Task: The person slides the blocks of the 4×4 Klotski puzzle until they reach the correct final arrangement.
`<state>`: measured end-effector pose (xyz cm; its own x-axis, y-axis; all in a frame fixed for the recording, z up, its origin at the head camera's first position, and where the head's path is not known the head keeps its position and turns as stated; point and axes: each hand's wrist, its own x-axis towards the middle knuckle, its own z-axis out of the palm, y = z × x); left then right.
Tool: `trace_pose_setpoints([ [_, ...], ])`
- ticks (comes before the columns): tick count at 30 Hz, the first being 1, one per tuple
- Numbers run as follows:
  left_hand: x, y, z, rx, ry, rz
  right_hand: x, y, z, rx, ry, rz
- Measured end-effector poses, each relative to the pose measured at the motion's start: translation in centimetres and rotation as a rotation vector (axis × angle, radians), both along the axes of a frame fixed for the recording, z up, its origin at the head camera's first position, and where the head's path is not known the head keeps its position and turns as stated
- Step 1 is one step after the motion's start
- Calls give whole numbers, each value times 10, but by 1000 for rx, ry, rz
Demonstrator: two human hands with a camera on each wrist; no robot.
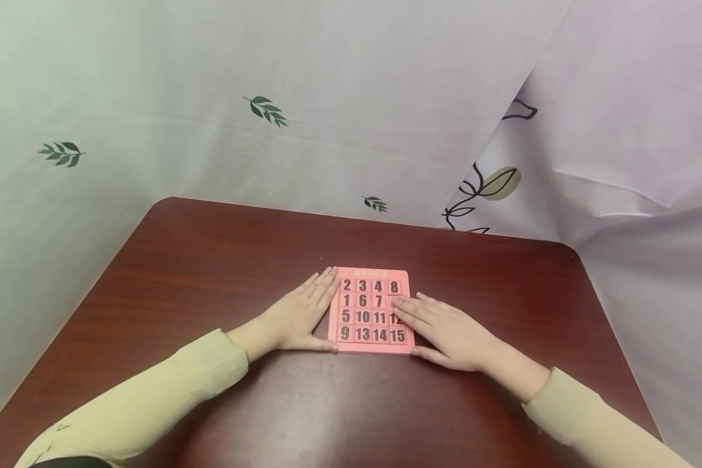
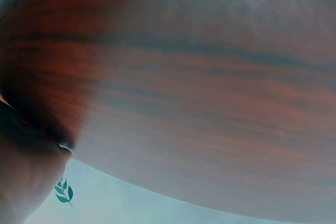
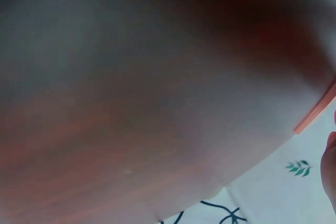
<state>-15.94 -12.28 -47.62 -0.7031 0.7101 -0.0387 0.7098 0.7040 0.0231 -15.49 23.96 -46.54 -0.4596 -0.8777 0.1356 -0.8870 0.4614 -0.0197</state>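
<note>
A pink number sliding puzzle [image 1: 371, 348] lies flat on the table, with rows reading 2 3 4 8, then 1 6 7, then 5 10 11 12, then 9 13 14 15. My left hand [image 1: 298, 315] rests along its left edge, fingers straight, thumb at the lower left corner. From the other side my right hand [image 1: 450, 330] reaches over the right edge, fingers extended. Its fingertips touch the right column around the 12 tile, partly covering that tile and the spot above it; its thumb is by the lower right corner. The right wrist view catches only the puzzle's edge [image 3: 315, 111].
The dark red-brown wooden table [image 1: 222, 260] has rounded far corners. Behind it hangs a pale curtain [image 1: 327, 78] with leaf prints, and another curtain [image 1: 637, 130] hangs at the right. Both wrist views mostly show blurred tabletop.
</note>
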Motion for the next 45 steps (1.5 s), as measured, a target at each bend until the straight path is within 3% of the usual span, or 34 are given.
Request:
trace_pose_setpoints([
  [5, 0, 0, -1, 8, 1, -5, -21, -5, 3, 42, -70, -102],
  [10, -1, 1, -1, 11, -3, -7, -34, -8, 3, 70, -106, -141],
  [23, -1, 0, 0, 8, -10, 0, -11, -4, -1, 64, -67, -74],
  [37, 0, 0, -1, 21, -17, -4, -38, -37, 5, 62, -110, -78],
  [45, 0, 0, 0, 13, -12, -1, -40, -32, 6, 93, -114, -97],
])
